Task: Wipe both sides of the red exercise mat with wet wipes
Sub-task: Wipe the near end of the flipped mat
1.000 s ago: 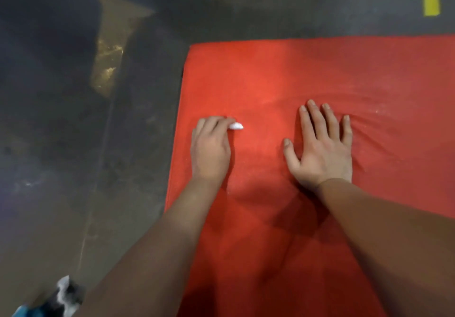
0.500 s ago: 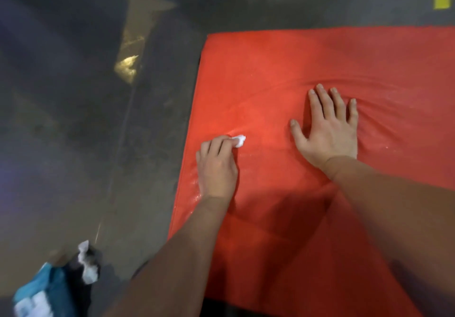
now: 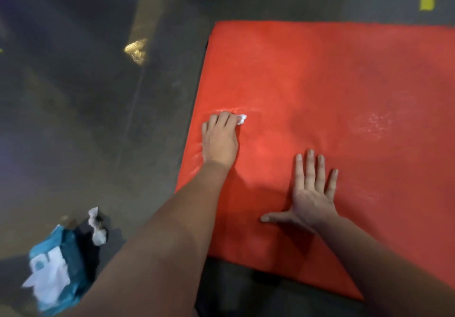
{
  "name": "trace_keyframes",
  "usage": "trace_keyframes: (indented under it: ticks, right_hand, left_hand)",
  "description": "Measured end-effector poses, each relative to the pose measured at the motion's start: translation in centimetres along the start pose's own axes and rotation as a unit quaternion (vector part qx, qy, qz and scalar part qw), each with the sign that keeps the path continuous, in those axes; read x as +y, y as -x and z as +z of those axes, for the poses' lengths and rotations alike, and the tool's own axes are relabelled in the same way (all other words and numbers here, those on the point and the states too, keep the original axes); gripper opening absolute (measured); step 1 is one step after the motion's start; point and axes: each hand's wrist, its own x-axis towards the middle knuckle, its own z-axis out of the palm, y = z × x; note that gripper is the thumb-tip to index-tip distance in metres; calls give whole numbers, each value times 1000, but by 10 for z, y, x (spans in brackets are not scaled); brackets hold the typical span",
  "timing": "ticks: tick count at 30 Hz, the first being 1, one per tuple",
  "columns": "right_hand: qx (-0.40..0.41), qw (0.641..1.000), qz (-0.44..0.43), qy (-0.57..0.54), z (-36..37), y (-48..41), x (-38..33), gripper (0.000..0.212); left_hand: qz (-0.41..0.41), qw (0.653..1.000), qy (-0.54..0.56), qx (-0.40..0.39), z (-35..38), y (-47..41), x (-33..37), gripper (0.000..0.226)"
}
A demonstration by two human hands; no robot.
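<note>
Red mat (image 3: pixel 320 90) lies flat on the dark floor (image 3: pixel 81 124), filling the view from 12 to 4 o'clock. The left hand (image 3: pixel 219 139) is near its left edge, fingers curled down on a white wipe (image 3: pixel 241 119) that pokes out at 1 o'clock of the hand. The right hand (image 3: pixel 312 193) presses flat, fingers straight and slightly apart, thumb stretched wide. Half a second ago it lay beyond the left hand; now it is at that hand's 4 o'clock. A blue wipes pack (image 3: pixel 56 267) and a crumpled wipe (image 3: pixel 97 228) lie at 8 o'clock, more in view than before.
</note>
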Motion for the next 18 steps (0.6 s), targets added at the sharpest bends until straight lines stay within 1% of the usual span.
trace_keyframes:
  ticks: [2, 3, 4, 5, 6, 8, 10, 12, 14, 15, 16, 18]
  right_hand:
    - [-45, 999, 5, -5, -12, -1, -3, 175]
    - [-59, 998, 6, -4, -16, 2, -4, 175]
    - [-70, 998, 7, -6, -19, 4, -4, 175]
    - [-75, 997, 7, -14, -21, 4, -5, 174]
    - [-82, 996, 8, -24, -23, 5, -8, 173]
    - [-79, 996, 8, -39, -26, 8, -7, 173]
    - [-70, 997, 9, -36, -27, 8, -5, 173]
    - [-77, 996, 10, -45, -29, 10, -7, 173]
    - [-67, 997, 9, -43, -29, 11, -7, 173]
    - [-65, 997, 9, -35, -28, 11, -7, 173]
    - [-65, 997, 10, -32, -29, 11, -7, 173]
    - [-62, 997, 16, -35, -30, 12, -9, 174]
  left_hand:
    - [28, 999, -16, -19, -10, -6, -4, 19]
    - [53, 998, -13, -41, -18, -8, -6, 16]
    - [80, 994, -10, -76, -25, -12, -9, 13]
    - [97, 987, -12, -131, -34, -16, -12, 13]
    - [100, 973, -33, -207, -44, -22, -16, 17]
    - [128, 921, -94, -356, -65, -41, -20, 32]
    - [175, 859, -145, -459, -84, -63, -17, 36]
    - [248, 796, -178, -523, -99, -74, -18, 48]
    - [290, 755, -189, -557, -103, -68, -24, 51]
    - [302, 748, -182, -562, -101, -63, -28, 51]
    - [308, 756, -163, -555, -99, -59, -33, 50]
    - [302, 782, -118, -532, -97, -50, -42, 50]
